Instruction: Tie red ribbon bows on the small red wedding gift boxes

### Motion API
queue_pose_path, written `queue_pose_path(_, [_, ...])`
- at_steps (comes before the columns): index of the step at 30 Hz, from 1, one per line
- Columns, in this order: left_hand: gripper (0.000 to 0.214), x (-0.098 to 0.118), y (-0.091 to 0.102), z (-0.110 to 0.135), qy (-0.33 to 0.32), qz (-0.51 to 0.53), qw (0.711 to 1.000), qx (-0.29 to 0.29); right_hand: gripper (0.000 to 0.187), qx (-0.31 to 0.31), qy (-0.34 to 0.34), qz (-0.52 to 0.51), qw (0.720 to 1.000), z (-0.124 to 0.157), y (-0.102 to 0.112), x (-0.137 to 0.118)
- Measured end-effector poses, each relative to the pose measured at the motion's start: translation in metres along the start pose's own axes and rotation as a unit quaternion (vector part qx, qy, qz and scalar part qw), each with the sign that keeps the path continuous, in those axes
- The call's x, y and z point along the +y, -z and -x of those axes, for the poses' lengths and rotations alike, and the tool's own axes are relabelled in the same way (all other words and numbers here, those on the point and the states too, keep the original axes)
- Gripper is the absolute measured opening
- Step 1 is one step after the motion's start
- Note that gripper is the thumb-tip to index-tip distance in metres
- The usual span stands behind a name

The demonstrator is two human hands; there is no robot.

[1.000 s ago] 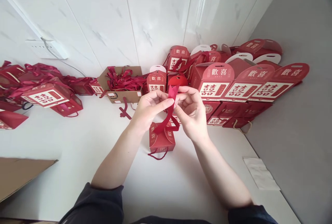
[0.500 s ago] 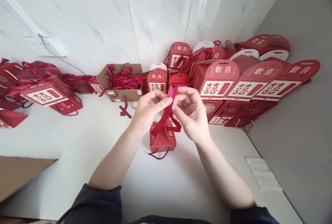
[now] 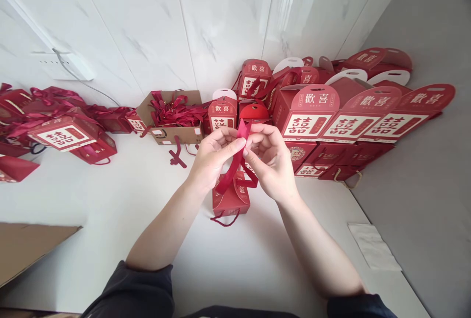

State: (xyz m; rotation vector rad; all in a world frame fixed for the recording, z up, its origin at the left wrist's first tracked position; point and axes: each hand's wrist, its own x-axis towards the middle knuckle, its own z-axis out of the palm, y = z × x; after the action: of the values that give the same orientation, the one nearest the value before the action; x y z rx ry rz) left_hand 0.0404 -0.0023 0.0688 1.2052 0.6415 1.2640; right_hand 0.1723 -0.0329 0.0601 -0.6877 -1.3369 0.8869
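Note:
A dark red ribbon (image 3: 229, 175) is pinched between the thumb and fingers of my left hand (image 3: 215, 153). My right hand (image 3: 271, 163) grips the same ribbon from the other side, thumb against fingers. Its ends stick up between both hands, and a loop hangs down on the right. Below my hands a small red gift box (image 3: 230, 202) stands on the white table, its curved top flaps folded together. A dark red cord handle (image 3: 228, 222) droops from its near side. Part of the box top is hidden by the ribbon and my hands.
Red gift boxes (image 3: 311, 117) are stacked at the right against the tiled wall. A cardboard box (image 3: 176, 135) of ribbons stands behind my left hand. Ribbon-tied boxes (image 3: 66, 134) are piled at far left. A cardboard flap (image 3: 33, 247) and white paper (image 3: 373, 247) lie nearer.
The ribbon's upper end has tilted slightly to the left between my fingers. Both hands hold nearly the same place, and the small box has not moved.

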Motion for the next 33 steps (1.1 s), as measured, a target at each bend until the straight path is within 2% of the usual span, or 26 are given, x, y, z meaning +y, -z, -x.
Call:
queue_pose_path(3, [0.017,-0.001,0.001,0.000,0.004,-0.004,1.000,-0.008,0.030,-0.006,-0.005,0.006,1.000,-0.001,0.002,-0.001])
queue_pose_path(7, [0.016,0.001,0.003,-0.001,-0.033,-0.025,0.999,0.004,0.014,-0.013,-0.021,0.034,0.999,-0.001,0.006,-0.006])
queue_pose_path(11, [0.018,-0.001,0.001,0.001,-0.068,-0.055,0.996,-0.014,0.016,0.012,-0.034,0.052,0.998,-0.001,0.006,-0.013])
queue_pose_path(15, [0.017,0.001,0.001,0.002,-0.084,-0.090,0.991,-0.043,0.014,0.008,-0.031,0.051,0.998,-0.001,0.008,-0.017])
queue_pose_path(17, [0.014,0.006,0.009,-0.001,-0.085,-0.120,0.985,-0.089,0.016,0.015,-0.018,0.068,0.997,-0.003,0.009,-0.021])
queue_pose_path(19, [0.019,0.010,0.023,-0.006,-0.079,-0.152,0.969,-0.178,0.016,0.019,0.001,0.073,0.997,-0.006,0.011,-0.028])
queue_pose_path(21, [0.031,0.010,0.041,-0.011,-0.067,-0.181,0.941,-0.279,0.015,0.011,0.023,0.062,0.998,-0.011,0.013,-0.038])
queue_pose_path(24, [0.037,0.000,0.065,-0.013,-0.019,-0.262,0.899,-0.350,0.018,-0.010,0.057,0.049,0.997,-0.020,0.014,-0.053])
queue_pose_path(27, [0.048,-0.018,0.077,-0.004,0.021,-0.302,0.874,-0.380,0.020,-0.025,0.078,0.048,0.995,-0.028,0.012,-0.061])
queue_pose_path(30, [0.055,-0.034,0.081,0.008,0.043,-0.286,0.880,-0.376,0.021,-0.034,0.084,0.045,0.995,-0.034,0.008,-0.060])
queue_pose_path(33, [0.052,-0.043,0.083,0.016,0.069,-0.274,0.892,-0.352,0.022,-0.044,0.080,0.036,0.995,-0.036,0.005,-0.054])
